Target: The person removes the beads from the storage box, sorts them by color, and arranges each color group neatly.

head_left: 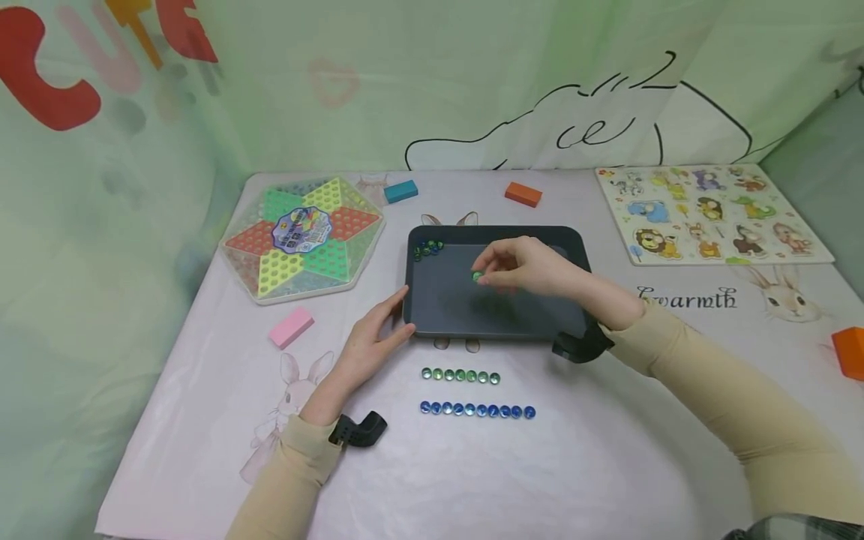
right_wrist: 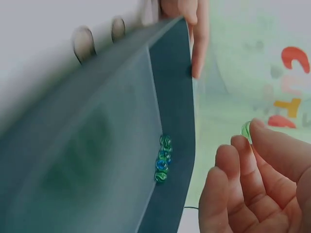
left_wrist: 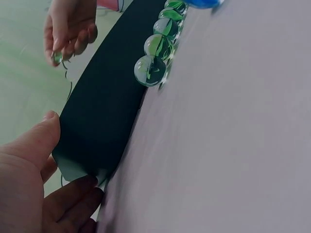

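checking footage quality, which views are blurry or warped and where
Head view: sharp centre, edges bowed, even light. Left wrist: green marbles crisp, left hand soft. Right wrist: dark tray smeared, its near wall out of focus, right hand blurred.

Both arms wear long beige sleeves (head_left: 709, 382); a black wrist mount (head_left: 358, 430) sits at each cuff, probably strapped; hands are bare.

The tablecloth (head_left: 675, 360) reads "warmth"; the backdrop (head_left: 101, 112) shows red "CUTE"
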### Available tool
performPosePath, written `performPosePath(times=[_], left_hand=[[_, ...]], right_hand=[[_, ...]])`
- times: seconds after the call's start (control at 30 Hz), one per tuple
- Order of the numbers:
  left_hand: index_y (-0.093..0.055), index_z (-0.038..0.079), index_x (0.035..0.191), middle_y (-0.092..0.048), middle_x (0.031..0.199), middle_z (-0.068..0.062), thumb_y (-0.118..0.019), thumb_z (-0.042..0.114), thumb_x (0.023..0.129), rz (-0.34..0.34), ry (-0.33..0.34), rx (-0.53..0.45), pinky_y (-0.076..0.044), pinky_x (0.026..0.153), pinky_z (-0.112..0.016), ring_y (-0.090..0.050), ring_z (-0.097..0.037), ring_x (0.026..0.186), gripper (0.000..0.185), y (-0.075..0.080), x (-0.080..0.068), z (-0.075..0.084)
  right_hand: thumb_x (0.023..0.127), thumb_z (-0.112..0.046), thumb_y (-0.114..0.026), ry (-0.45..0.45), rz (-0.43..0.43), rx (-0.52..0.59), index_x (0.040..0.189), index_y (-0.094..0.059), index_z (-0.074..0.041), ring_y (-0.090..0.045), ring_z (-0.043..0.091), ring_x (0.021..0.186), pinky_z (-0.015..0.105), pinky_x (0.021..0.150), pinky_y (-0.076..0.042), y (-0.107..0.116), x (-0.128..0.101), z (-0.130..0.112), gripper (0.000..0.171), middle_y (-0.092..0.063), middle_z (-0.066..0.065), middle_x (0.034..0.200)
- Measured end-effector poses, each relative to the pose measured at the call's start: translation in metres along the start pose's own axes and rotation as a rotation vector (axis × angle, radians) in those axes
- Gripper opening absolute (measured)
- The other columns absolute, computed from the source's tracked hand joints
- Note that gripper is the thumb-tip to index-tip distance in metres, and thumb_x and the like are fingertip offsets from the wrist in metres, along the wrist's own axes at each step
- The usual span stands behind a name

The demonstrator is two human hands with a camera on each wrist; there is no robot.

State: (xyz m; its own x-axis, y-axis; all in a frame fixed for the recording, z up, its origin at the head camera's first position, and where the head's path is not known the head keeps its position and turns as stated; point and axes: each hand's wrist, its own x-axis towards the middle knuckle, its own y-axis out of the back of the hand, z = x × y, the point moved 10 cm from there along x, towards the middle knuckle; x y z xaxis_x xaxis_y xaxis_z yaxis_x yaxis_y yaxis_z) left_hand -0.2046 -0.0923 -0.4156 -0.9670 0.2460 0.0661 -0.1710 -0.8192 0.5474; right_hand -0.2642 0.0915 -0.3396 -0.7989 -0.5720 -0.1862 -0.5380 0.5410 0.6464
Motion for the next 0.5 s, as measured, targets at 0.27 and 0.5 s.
performPosePath(times=[0.27,0.5], left_hand=[[-0.033,0.027,0.144,-0.041,0.144,-0.005,-0.059,0.035,0.090,-0.004,0.000,0.002,-0.028,0.111,-0.041,-0.036,-0.022,0.134,0.060,-0.001,0.000,0.000],[-0.033,0.026,0.144,-0.039,0.145,-0.004,-0.059,0.034,0.090,-0.003,0.005,0.006,-0.027,0.112,-0.041,-0.035,-0.021,0.135,0.060,0.000,-0.001,0.002]], right_hand=[[0.087,-0.015,-0.064,0.075,-0.064,0.009,0.100,-0.064,-0.008,-0.053,0.018,0.058,0.029,0.053,-0.049,-0.012,-0.038,-0.006,0.014,-0.061,0.010,0.078],[0.085,-0.015,-0.067,0.100,-0.115,-0.012,0.097,-0.066,-0.012,-0.055,0.014,0.064,0.024,0.056,-0.049,-0.026,-0.061,-0.002,0.012,-0.063,0.002,0.079]])
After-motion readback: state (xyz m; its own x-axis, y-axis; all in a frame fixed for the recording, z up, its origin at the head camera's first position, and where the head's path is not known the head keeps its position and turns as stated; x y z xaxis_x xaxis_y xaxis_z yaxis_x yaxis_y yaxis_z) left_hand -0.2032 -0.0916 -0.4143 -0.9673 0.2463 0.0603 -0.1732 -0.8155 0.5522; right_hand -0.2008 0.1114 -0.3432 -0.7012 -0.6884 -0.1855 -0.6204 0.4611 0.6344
